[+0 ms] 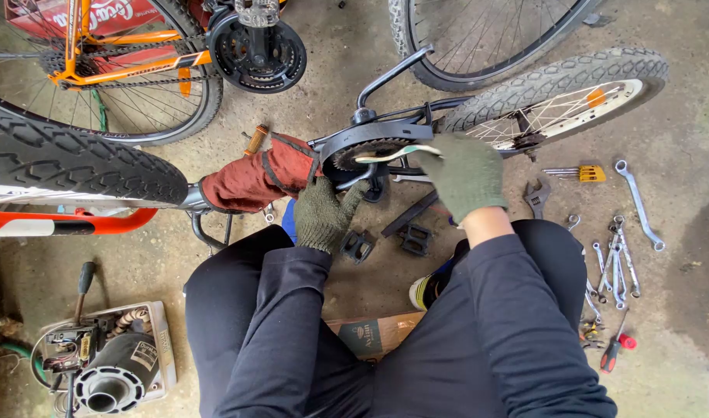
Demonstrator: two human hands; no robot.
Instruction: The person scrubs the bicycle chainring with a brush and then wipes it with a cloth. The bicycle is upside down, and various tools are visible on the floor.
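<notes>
Beside the chainring (pixel 368 152), the right hand (pixel 464 175) is clenched on a flat tool (pixel 393 153); the left hand (pixel 326 211) rests released below it.

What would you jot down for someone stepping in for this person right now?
Left hand, gloved, rests at the chainring of the upside-down black bicycle, beside the red saddle.
Right hand, gloved, grips a pale curved tool laid across the chainring.
Two loose pedals lie on the floor below the crank.
Spanners, an adjustable wrench and a red screwdriver lie to the right.
Done: pedals appear to be off. Left: cannot tell beyond the chainring work.
</notes>
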